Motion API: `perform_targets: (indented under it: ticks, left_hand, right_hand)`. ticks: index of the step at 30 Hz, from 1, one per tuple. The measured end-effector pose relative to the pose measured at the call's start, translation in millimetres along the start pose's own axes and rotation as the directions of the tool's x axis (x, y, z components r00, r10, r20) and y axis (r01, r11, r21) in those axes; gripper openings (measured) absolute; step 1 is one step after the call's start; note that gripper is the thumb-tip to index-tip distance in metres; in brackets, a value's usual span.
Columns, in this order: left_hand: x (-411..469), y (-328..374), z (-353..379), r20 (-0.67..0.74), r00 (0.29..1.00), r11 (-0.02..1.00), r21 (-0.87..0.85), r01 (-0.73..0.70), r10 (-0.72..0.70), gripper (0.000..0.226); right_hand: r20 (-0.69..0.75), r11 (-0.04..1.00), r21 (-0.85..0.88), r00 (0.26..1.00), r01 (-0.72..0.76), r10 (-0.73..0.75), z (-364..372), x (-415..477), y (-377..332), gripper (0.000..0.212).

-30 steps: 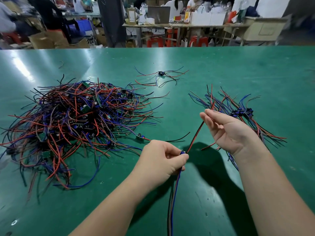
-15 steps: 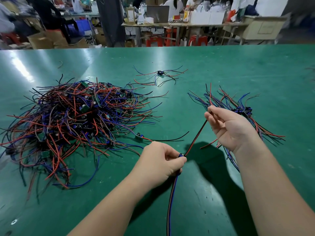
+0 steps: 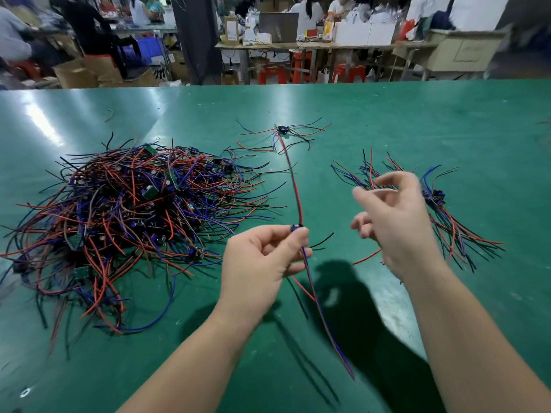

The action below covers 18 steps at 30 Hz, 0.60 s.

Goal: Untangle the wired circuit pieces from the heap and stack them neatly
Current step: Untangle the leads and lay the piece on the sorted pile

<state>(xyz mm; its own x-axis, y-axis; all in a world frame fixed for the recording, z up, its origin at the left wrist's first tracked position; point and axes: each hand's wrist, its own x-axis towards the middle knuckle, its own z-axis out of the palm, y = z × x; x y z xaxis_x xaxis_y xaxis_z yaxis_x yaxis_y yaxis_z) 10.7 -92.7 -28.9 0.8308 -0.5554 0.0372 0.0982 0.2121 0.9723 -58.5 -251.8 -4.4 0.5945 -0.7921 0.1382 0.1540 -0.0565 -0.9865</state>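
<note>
One wired piece (image 3: 295, 198) held clear, right of the heap (image 3: 125, 222).
Left hand (image 3: 262, 263) pinches its board so its wires trail free; right hand (image 3: 393, 222), loosely open, empty, waits farther right.

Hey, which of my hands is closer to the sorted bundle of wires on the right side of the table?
Right. The right hand hovers just left of the sorted bundle, overlapping its edge in view. The left hand is farther left, pinching a wired piece.
</note>
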Motion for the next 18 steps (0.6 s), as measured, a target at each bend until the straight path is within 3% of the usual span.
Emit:
perform_targets:
  ticks: [3, 5, 13, 16, 18]
  left_hand:
    - [1, 2, -2, -0.048, 0.998, 0.999, -0.034, -0.039, 0.037, 0.019]
    - [0, 4, -1, -0.017, 0.998, 0.998, -0.005, -0.057, 0.057, 0.025]
    - [-6, 15, 1, 0.141, 0.985, 0.995, -0.010, -0.096, 0.097, 0.022]
    - [-6, 12, -3, 0.078, 0.981, 0.979, 0.084, -0.185, 0.179, 0.025]
    - [-4, 10, -6, 0.018, 0.968, 0.951, 0.181, -0.250, 0.251, 0.024]
  right_hand:
    - [0.409, 0.971, -0.128, 0.902, 0.202, -0.134, 18, -19, 0, 0.022]
    - [0.489, 0.934, -0.199, 0.856, 0.298, -0.169, 25, -27, 3, 0.021]
    - [0.376, 0.980, 0.007, 0.908, 0.199, -0.187, 17, -18, -1, 0.018]
    - [0.144, 0.969, -0.068, 0.963, 0.239, -0.228, -3, 1, -4, 0.023]
    - [-0.077, 0.923, -0.290, 0.956, 0.252, -0.285, -27, 20, 0, 0.017]
